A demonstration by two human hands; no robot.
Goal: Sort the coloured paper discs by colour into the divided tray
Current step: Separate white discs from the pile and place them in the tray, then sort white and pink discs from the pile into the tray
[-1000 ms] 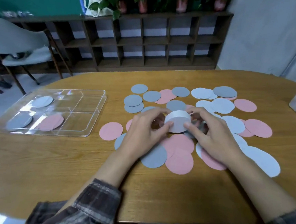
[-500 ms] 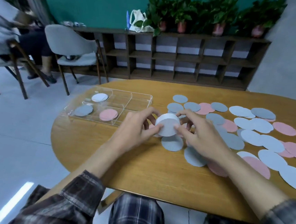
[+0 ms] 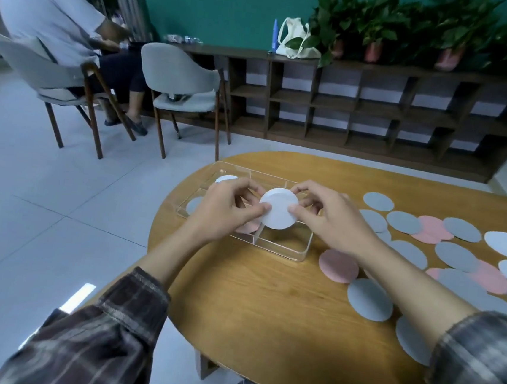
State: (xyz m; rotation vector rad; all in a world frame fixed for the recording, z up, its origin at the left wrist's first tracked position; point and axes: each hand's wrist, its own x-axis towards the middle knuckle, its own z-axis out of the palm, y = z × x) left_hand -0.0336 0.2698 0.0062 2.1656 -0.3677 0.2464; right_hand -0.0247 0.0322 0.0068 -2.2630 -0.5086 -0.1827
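White disc stack (image 3: 278,208) | carried from the loose pile (image 3: 456,256), now over the tray (image 3: 283,252) at the desk (image 3: 266,301) end | left hand (image 3: 225,212) and right hand (image 3: 333,221) each pinch its rim | placement looks next.

A held white disc (image 3: 278,208) is tilted with its face toward the viewer. It hangs over the middle of the clear tray (image 3: 283,250). The left hand (image 3: 228,211) pinches its 9 o'clock edge and the right hand (image 3: 333,221) its 3 o'clock edge.

The tray is a shallow, transparent rectangle split by thin walls. Three discs lie flat inside it:
- a small white disc (image 3: 226,178) at 11 o'clock
- a grey disc (image 3: 194,204) at 9 o'clock
- a pink disc (image 3: 247,227) at 7 o'clock, partly hidden

From 2 to 4 o'clock of the tray lie overlapping loose discs (image 3: 456,256), grey, pink and white. The nearest pink one (image 3: 338,265) is just beside the tray's corner.
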